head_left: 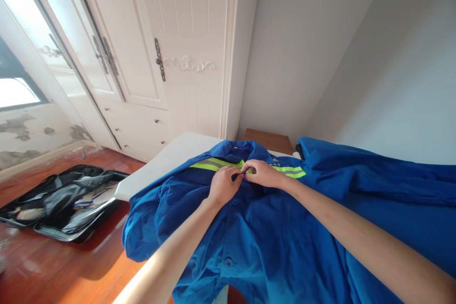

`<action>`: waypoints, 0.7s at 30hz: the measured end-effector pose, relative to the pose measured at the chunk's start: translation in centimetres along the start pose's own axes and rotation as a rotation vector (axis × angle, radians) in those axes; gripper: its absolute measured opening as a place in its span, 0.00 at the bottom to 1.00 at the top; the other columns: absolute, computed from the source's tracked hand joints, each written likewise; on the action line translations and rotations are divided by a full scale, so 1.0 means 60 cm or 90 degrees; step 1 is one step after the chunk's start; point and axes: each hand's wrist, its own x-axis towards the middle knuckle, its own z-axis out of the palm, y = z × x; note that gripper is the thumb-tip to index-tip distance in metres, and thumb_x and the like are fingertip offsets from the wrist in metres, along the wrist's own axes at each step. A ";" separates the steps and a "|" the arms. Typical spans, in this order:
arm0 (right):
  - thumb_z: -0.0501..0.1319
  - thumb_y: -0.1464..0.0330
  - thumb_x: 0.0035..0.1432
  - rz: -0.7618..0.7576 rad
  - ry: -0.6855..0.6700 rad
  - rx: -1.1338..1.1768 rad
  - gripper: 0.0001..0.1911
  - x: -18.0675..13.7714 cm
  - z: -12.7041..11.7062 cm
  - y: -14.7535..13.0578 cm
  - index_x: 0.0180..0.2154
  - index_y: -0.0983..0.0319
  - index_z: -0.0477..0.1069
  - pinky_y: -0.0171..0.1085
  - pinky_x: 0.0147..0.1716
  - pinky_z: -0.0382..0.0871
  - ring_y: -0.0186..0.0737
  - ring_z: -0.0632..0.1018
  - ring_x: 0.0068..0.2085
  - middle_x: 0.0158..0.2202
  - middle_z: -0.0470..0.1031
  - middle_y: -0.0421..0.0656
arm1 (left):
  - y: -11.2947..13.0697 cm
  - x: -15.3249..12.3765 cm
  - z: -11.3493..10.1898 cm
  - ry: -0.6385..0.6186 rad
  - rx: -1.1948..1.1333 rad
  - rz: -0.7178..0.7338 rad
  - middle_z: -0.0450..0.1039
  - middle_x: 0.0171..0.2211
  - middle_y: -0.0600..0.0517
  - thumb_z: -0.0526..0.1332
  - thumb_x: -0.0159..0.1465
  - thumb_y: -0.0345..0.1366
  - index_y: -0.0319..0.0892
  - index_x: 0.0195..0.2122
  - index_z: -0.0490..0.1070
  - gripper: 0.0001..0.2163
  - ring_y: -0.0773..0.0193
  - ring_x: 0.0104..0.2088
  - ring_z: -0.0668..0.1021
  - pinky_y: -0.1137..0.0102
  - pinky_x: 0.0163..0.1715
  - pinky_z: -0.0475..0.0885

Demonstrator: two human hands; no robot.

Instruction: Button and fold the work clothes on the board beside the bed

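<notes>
A blue work shirt (256, 237) with yellow-green reflective stripes lies front up on a white table (167, 159), collar away from me. My left hand (224, 185) and my right hand (261, 173) meet at the shirt's front placket just below the collar. Both hands pinch the fabric there, fingertips touching. A button (228, 262) shows lower on the placket.
More blue cloth (374, 185) lies piled at the right against the wall. An open black suitcase (60, 202) with clothes lies on the wooden floor at the left. A white wardrobe (167, 57) stands behind the table, a wooden stand (269, 140) beside it.
</notes>
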 end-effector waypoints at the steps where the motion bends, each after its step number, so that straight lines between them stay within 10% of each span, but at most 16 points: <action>1: 0.61 0.71 0.52 -0.006 0.000 0.025 0.10 -0.001 0.002 0.006 0.38 0.62 0.76 0.34 0.34 0.65 0.36 0.73 0.33 0.36 0.76 0.42 | -0.002 0.000 0.001 0.001 -0.004 -0.005 0.79 0.33 0.51 0.61 0.61 0.30 0.44 0.33 0.78 0.06 0.60 0.36 0.78 0.69 0.38 0.71; 21: 0.63 0.58 0.54 0.008 0.065 0.345 0.18 -0.012 0.025 0.031 0.41 0.64 0.78 0.32 0.21 0.65 0.30 0.70 0.18 0.26 0.76 0.41 | -0.002 -0.003 0.004 0.042 -0.080 -0.040 0.78 0.38 0.53 0.67 0.59 0.38 0.45 0.40 0.74 0.09 0.64 0.36 0.78 0.70 0.39 0.72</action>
